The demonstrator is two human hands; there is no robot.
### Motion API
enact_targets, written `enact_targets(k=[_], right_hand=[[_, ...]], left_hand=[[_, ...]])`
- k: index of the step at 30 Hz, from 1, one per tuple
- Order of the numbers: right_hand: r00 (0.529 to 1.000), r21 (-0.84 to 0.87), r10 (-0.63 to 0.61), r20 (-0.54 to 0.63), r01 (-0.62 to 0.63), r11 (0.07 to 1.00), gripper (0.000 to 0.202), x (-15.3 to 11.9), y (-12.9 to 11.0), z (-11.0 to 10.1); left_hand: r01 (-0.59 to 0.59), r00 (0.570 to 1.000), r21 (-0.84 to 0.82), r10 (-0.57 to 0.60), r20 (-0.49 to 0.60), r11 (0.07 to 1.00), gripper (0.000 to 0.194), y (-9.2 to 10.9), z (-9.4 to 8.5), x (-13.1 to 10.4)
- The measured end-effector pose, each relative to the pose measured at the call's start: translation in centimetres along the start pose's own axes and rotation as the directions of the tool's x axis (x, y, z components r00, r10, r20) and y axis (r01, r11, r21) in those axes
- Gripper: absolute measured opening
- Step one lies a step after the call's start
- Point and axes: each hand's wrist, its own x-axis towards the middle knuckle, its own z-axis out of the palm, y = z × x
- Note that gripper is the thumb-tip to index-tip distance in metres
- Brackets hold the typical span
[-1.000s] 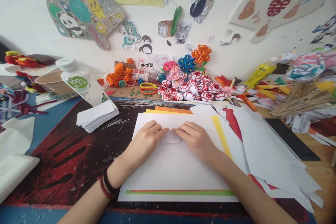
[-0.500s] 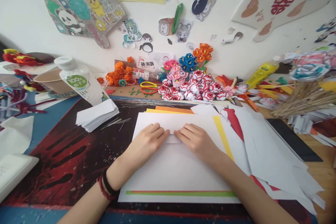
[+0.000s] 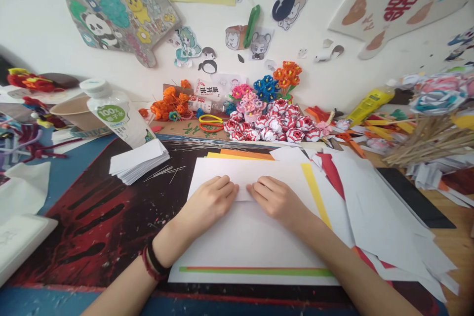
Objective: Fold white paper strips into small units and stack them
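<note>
My left hand and my right hand face each other over a large white sheet of paper. Between their curled fingers is a small white piece of paper, pinched at both sides. Most of that piece is hidden behind the fingers; only its middle and a straight lower edge show. Beneath the hands, the large sheet lies flat, with a green strip along its near edge and a yellow strip at its right.
A stack of white paper pieces lies left, beside thin wires. A white bottle leans behind it. Red-and-white paper flowers line the back. Loose white sheets and a black flat object lie right.
Both hands stay in nearly the same place, with small finger shifts on the white paper piece. The whole view has moved slightly.
</note>
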Motion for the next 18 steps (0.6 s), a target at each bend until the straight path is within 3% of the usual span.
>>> enact_targets(k=[18], right_hand=[[0.993, -0.053, -0.116, 0.032, 0.117, 0.992, 0.027, -0.30, -0.33, -0.19]], left_hand=[[0.001, 1.000, 0.012, -0.001, -0.017, 1.000, 0.024, 0.09, 0.02, 0.01]])
